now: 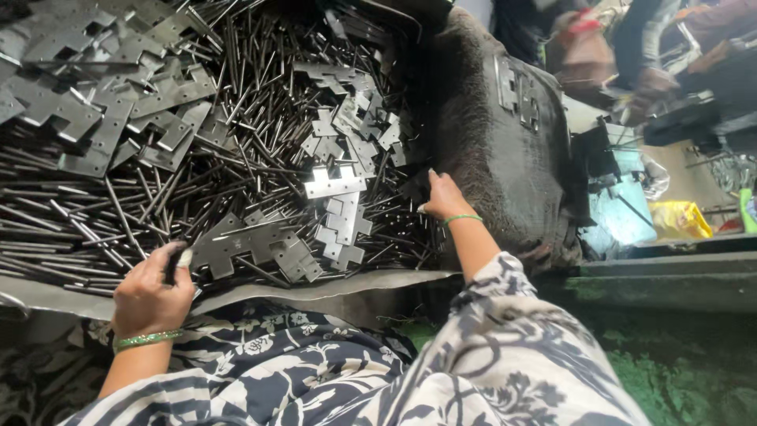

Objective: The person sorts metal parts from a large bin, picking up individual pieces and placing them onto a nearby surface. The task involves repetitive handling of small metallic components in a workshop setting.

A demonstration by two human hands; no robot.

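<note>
A: What are the 2 hands doing at the heap of thin metal pins?

B: The left hand sits at the near edge of the heap, fingers clenched around the corner of a notched hinge plate, pinching it with what looks like 1 dark pin. The right hand is at the heap's right edge, fingers curled down among the pins beside the dark worn sack; I cannot tell whether it grips anything.

A: What could go wrong?

B: My judgement: the plate edges are stamped and sharp, and both hands are bare, so a quick pull could cut a finger. Pins lie crossed over the plates, so dragging 1 plate out may roll pins off the near edge into the patterned lap cloth.

A: And the surface?

B: The heap rests on a grey metal sheet. More plates are piled at the heap's far left. To the right of the heap, past the sack, there is a cluttered workshop floor with a yellow bag, and another person's hand, blurred.
</note>
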